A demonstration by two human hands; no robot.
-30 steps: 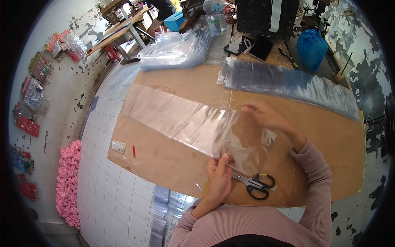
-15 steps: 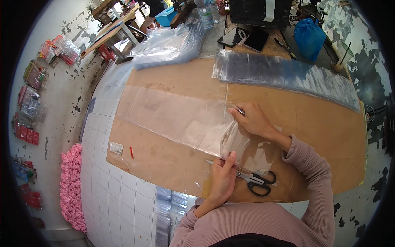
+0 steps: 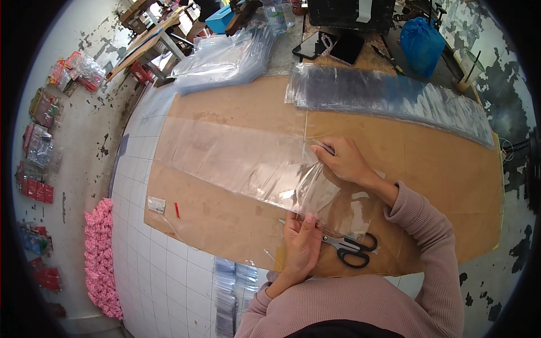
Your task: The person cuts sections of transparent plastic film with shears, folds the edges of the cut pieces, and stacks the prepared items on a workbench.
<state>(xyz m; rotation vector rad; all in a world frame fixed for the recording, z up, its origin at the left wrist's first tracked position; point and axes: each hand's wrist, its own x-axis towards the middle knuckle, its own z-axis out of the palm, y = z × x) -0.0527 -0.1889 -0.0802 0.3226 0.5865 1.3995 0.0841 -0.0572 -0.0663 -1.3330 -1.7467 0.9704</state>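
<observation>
The right hand [image 3: 345, 162] now rests on the far edge of the clear plastic sheet [image 3: 236, 160], farther from the body than before. The left hand [image 3: 302, 243] pins the near edge beside the scissors [image 3: 350, 249].

Top: I wore a dusty-pink knit pullover, filling the lower edge of the view.
Sleeves: long, finely ribbed, same pink on both arms.
Cuffs: ended at the wrists, the right one bunched into soft folds.
Left hand [image 3: 301, 245]: bare, no glove, ring or watch seen.
Right hand [image 3: 345, 160]: bare as well, nothing worn on wrist.
Below the chest: a dark patch of garment, too little showing to tell.
</observation>
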